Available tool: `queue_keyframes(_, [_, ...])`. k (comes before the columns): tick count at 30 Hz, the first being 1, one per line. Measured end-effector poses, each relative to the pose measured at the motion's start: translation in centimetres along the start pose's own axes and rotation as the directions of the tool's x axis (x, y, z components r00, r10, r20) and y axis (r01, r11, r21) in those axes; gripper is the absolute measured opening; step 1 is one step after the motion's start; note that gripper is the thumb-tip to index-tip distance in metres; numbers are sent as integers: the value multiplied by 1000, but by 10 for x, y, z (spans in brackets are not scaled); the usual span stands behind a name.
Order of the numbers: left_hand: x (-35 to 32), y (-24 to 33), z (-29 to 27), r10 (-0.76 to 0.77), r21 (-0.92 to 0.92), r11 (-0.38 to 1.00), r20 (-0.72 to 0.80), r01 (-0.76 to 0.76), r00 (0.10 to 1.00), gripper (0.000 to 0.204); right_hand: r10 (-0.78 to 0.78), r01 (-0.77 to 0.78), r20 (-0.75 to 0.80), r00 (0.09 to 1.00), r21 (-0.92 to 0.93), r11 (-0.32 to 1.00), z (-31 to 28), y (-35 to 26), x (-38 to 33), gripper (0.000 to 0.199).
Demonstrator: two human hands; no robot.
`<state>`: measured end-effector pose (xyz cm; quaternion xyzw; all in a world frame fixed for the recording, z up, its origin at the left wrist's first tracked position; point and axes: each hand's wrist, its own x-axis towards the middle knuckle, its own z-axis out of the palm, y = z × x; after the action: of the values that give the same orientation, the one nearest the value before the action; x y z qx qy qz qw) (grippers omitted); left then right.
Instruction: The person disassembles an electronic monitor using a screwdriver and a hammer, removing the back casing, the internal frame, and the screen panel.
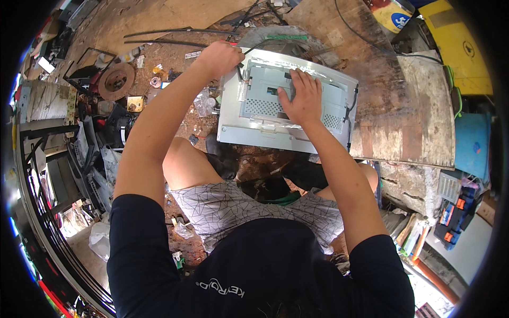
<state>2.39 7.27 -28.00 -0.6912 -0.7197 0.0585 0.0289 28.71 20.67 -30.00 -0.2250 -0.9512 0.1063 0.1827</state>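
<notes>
A silver flat-screen panel (249, 135) lies with its metal back up in front of my knees. On it sits a raised metal cover (262, 106) with punched vent holes and a small opening. At the panel's far left corner, my left hand (221, 58) is closed, its fingers curled round a black cable (254, 46); the fingertips are partly hidden. My right hand (305, 98) lies flat on the metal cover, fingers stretched out and holding nothing. Thin dark wires (350, 106) run down the panel's right edge.
Black strips (164, 42) lie beyond my left hand. A rusty disc (116, 81) and scattered scrap cover the ground at left. A worn wooden board (405, 132) is at right, with a yellow case (461, 47) and a blue container (472, 143) beyond it.
</notes>
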Motion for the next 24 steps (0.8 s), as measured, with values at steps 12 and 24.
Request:
queue_keyframes(12, [-22, 2, 17, -435, -511, 810, -198, 286, 878, 22, 2, -2, -6, 1000, 22, 1000, -1, 0, 0, 61])
queue_keyframes(24, [-14, 9, 9, -248, -190, 953, -38, 237, 968, 18, -3, 3, 1, 1000, -3, 1000, 0, 1, 0, 62])
